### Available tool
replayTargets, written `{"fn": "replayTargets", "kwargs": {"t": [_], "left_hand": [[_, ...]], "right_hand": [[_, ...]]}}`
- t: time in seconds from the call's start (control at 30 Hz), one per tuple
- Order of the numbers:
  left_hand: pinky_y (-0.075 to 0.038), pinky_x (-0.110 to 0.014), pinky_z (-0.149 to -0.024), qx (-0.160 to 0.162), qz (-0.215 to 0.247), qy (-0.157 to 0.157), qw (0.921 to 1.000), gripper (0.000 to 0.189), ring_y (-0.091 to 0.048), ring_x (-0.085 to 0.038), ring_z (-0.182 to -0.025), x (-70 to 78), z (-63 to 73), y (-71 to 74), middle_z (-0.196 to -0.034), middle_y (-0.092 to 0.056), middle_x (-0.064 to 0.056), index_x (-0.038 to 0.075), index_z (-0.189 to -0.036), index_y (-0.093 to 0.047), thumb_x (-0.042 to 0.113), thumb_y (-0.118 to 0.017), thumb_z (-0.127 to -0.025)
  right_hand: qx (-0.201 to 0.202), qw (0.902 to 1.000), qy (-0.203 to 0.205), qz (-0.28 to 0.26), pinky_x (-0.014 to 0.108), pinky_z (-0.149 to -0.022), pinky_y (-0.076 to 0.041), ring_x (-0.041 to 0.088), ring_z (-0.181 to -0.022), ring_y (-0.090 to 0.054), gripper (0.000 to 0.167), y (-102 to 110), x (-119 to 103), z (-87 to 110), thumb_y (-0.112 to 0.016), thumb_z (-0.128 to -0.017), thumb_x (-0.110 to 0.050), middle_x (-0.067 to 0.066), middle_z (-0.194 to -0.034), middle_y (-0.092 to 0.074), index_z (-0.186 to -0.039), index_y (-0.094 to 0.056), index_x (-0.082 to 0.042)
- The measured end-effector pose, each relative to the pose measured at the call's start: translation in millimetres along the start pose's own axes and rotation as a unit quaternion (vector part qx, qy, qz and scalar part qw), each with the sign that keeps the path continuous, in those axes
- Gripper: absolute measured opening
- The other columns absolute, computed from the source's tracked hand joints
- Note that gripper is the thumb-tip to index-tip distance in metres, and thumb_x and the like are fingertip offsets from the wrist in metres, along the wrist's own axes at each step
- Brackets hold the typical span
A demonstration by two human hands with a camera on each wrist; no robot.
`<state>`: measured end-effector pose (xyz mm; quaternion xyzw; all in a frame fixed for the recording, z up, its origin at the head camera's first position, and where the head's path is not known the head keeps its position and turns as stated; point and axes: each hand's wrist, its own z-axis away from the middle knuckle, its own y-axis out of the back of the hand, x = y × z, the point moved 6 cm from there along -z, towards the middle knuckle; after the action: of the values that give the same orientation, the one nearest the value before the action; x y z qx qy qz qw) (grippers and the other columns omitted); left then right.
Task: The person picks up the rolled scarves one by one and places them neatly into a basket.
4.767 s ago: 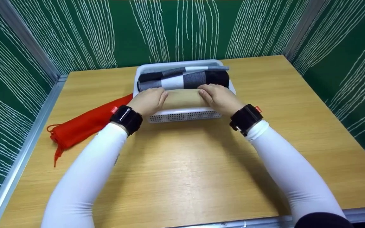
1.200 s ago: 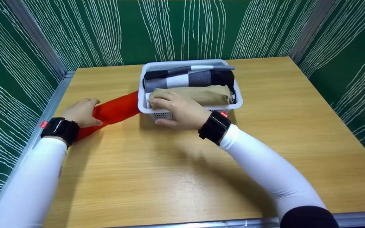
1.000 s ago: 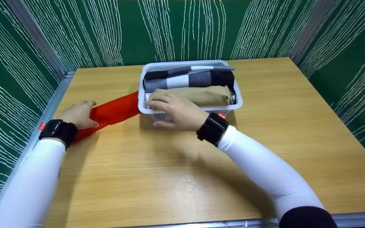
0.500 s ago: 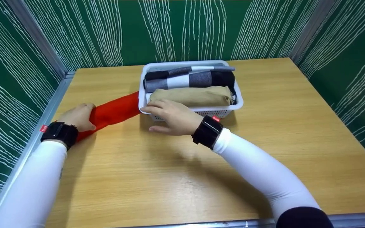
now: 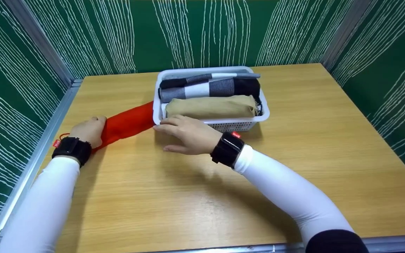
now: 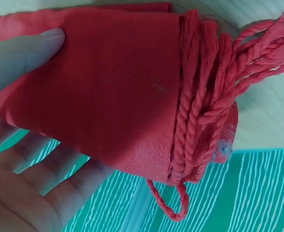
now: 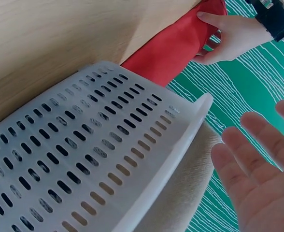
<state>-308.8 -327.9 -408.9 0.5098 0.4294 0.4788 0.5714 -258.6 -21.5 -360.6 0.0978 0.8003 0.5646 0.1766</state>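
My left hand (image 5: 90,131) grips a folded red scarf (image 5: 128,121) left of the basket. In the left wrist view the thumb lies over the scarf (image 6: 113,87) and the fingers reach beneath its edge, near the twisted fringe. The scarf's far end runs up to the basket's left side. My right hand (image 5: 190,136) hovers with extended fingers at the front left corner of the white perforated basket (image 5: 265,111), holding nothing. Inside the basket a tan rolled cloth (image 5: 211,107) lies in front of a black, grey and white checked scarf (image 5: 220,87), also rolled.
The basket stands toward the back of a wooden table (image 5: 188,211). Green walls (image 5: 202,35) with white streaks enclose the table at the back and sides. A metal rail (image 5: 23,182) runs along the left edge.
Both hands have let go of the tan cloth, now lying in the basket. My left hand has moved left and taken hold of the red scarf; my right has drawn back toward the basket's front left corner.
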Motion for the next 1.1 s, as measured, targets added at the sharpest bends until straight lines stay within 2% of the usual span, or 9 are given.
{"fn": "replayTargets", "kwargs": {"t": [0.2,0.4,0.53,0.77,1.1], "left_hand": [[-0.058,-0.071,-0.094,0.001,-0.003,0.003,1.0000,0.042,-0.069,-0.056,-0.103,-2.3,-3.5,-8.1,-0.117,-0.065,-0.041,-0.013,-0.126,-0.053,0.000,-0.068,-0.089],[-0.058,-0.072,-0.093,0.005,0.006,0.014,0.9999,0.040,-0.069,-0.056,-0.099,-1.0,-1.9,-9.4,-0.114,-0.065,-0.042,-0.015,-0.123,-0.052,0.000,-0.068,-0.090],[-0.058,-0.072,-0.094,0.008,0.001,0.007,0.9999,0.040,-0.069,-0.054,-0.098,0.6,-1.3,-8.6,-0.113,-0.067,-0.040,-0.014,-0.123,-0.055,-0.001,-0.070,-0.089],[-0.058,-0.070,-0.094,-0.011,0.004,-0.008,0.9999,0.045,-0.070,-0.051,-0.099,-2.7,-0.3,-11.2,-0.113,-0.068,-0.036,-0.011,-0.127,-0.056,-0.001,-0.075,-0.087],[-0.056,-0.068,-0.096,-0.020,0.022,-0.025,0.9992,0.043,-0.068,-0.047,-0.096,-10.2,1.7,-11.2,-0.110,-0.071,-0.030,-0.005,-0.124,-0.058,-0.009,-0.070,-0.083]], "right_hand": [[-0.006,1.0000,-0.001,0.000,0.045,-0.124,-0.045,0.032,-0.141,-0.059,0.059,-4.9,0.8,0.7,-0.073,-0.105,-0.037,0.015,-0.152,-0.064,-0.156,-0.058,-0.011],[-0.008,0.9998,0.013,0.010,0.045,-0.122,-0.048,0.032,-0.140,-0.060,0.060,-10.8,-0.1,0.0,-0.071,-0.106,-0.039,0.014,-0.152,-0.064,-0.156,-0.058,-0.010],[-0.008,0.9997,0.021,0.012,0.045,-0.122,-0.048,0.032,-0.140,-0.060,0.060,-12.9,-1.5,0.2,-0.071,-0.106,-0.039,0.014,-0.153,-0.064,-0.155,-0.059,-0.009],[-0.025,0.9994,0.023,0.006,0.043,-0.124,-0.046,0.031,-0.142,-0.058,0.060,-21.3,-1.8,0.0,-0.071,-0.106,-0.040,0.013,-0.154,-0.063,-0.156,-0.058,-0.009],[-0.035,0.9991,0.024,0.004,0.043,-0.122,-0.048,0.031,-0.140,-0.059,0.059,-30.5,-6.2,-2.6,-0.073,-0.105,-0.039,0.013,-0.149,-0.065,-0.154,-0.060,-0.009]]}}
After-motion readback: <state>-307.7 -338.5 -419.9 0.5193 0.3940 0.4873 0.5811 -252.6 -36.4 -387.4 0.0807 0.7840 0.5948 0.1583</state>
